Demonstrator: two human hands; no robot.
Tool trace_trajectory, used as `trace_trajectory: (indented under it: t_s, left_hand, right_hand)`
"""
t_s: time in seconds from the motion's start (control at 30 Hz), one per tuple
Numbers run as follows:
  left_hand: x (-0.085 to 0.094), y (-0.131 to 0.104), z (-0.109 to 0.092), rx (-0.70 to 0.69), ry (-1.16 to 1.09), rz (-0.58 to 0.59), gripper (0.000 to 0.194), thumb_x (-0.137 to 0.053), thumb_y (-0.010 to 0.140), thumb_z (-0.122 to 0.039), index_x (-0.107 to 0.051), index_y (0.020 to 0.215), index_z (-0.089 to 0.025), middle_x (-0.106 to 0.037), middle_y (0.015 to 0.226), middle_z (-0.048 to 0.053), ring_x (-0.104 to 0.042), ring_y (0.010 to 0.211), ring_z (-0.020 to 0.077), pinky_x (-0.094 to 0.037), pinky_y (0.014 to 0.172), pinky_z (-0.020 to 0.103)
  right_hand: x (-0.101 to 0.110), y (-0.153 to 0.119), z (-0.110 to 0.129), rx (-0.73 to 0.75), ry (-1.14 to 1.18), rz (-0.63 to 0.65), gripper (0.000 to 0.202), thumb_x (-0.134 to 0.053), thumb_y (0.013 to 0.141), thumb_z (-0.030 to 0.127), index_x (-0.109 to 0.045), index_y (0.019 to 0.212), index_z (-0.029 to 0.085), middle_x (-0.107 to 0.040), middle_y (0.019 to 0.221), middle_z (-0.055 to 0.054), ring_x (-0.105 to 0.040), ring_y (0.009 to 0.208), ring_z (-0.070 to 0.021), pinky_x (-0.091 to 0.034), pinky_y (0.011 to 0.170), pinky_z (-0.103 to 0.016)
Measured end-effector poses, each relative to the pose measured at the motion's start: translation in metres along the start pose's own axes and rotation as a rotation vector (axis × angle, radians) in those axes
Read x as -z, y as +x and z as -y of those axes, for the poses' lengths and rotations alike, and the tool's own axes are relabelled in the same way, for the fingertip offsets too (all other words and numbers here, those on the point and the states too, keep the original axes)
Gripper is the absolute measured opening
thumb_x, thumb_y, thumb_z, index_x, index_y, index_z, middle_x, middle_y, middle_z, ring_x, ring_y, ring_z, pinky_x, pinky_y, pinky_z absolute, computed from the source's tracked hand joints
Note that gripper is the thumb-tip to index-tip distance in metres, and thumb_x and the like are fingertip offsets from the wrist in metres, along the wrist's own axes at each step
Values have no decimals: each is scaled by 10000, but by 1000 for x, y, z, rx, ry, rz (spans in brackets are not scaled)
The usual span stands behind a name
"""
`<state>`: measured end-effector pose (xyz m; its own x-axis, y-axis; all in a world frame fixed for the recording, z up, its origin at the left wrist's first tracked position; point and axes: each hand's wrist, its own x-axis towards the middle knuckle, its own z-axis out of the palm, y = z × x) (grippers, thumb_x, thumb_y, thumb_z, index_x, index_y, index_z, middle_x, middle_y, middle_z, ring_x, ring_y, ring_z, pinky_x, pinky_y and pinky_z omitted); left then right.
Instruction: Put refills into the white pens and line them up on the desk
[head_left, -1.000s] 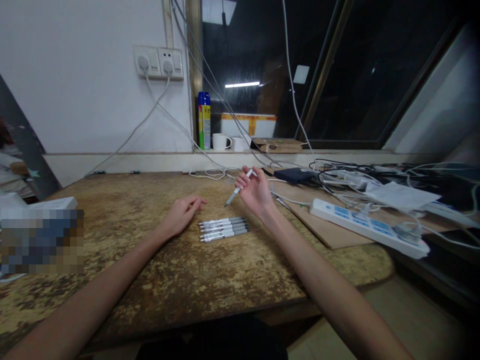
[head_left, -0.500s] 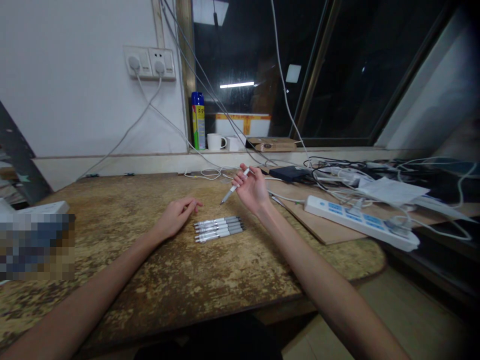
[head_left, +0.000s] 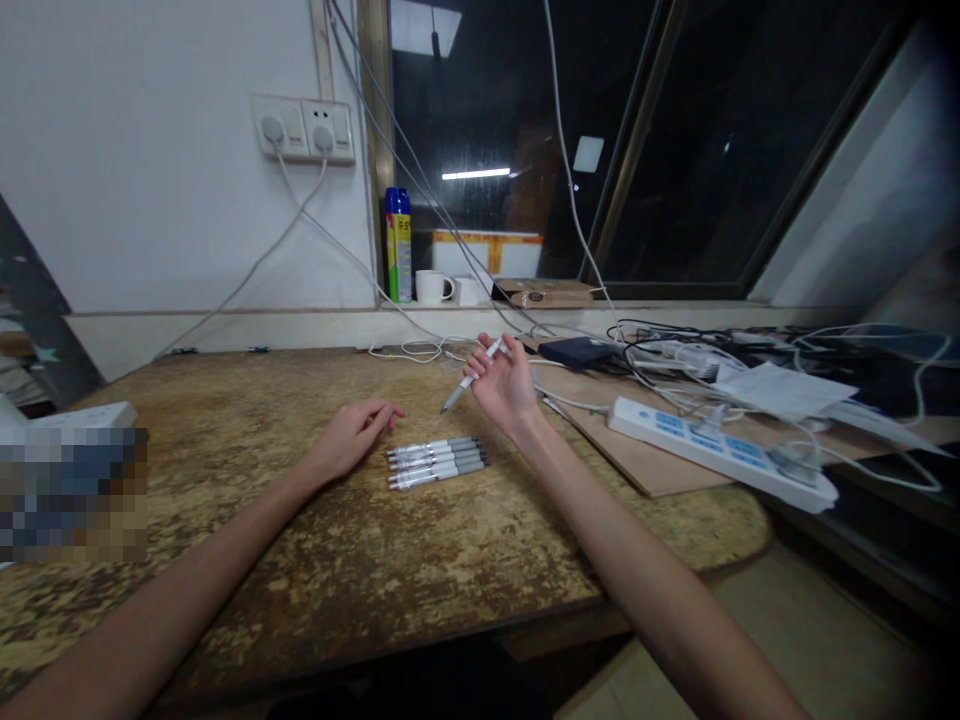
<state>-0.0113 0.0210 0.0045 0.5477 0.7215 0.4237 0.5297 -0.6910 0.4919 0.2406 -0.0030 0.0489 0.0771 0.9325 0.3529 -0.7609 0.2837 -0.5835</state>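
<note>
My right hand (head_left: 502, 388) is raised above the table with its palm partly turned up. Its fingers are closed around a white and grey pen (head_left: 456, 395), held slanted with the dark tip pointing down and left. Below it, several similar pens (head_left: 435, 462) lie side by side in a row on the worn wooden table (head_left: 420, 560). My left hand (head_left: 351, 436) rests on the tabletop just left of that row, loosely bent, with no object visible in it. Its fingers point right, near the pens' ends but apart from them.
At the right a white power strip (head_left: 720, 452) lies partly on a brown board (head_left: 630, 462), beside tangled cables and papers (head_left: 787, 388). A spray can (head_left: 399, 245), a white mug (head_left: 433, 287) and a cardboard box (head_left: 547, 293) stand on the windowsill.
The pen in my right hand has shifted very slightly within the fingers. My left hand and the row of pens stay in place; the view has tilted a little.
</note>
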Motion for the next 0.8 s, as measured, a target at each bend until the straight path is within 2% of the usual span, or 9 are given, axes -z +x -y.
trace_trajectory:
  t_s: [0.2,0.47,0.6,0.8]
  left_hand:
    - [1,0,1,8,3,3,466,-366,1041,-453,-744,1085,-185,-741,906,48,-667,849,222,-473,799,300]
    - [2,0,-1,-5,-9,15,442,-379,1042,-436,-742,1069,-185,-736,896,43,-665,852,219,-470,786,297]
    - [3,0,0,-20,-19,16,440,-374,1046,-425,-742,1066,-185,-731,898,42,-659,859,214,-462,794,294]
    - [2,0,2,-8,-4,-7,435,-389,1038,-427,-745,1094,-184,-741,921,52,-657,845,217,-459,797,303]
  right_hand:
    - [-1,1,-1,-50,113,9,252,-382,997,279,-568,845,205,-255,616,51,-291,517,-128,-364,501,-210]
    - [-1,0,-3,-68,167,5,296,-341,1010,271,-581,856,190,-281,599,52,-310,512,-125,-371,502,-214]
    - [-5,-3,-3,-60,177,-7,324,-345,1023,340,-573,845,194,-289,605,49,-321,524,-125,-382,511,-214]
    - [-8,-4,-5,-74,161,24,276,-350,1008,256,-575,861,192,-276,606,51,-306,516,-124,-367,502,-212]
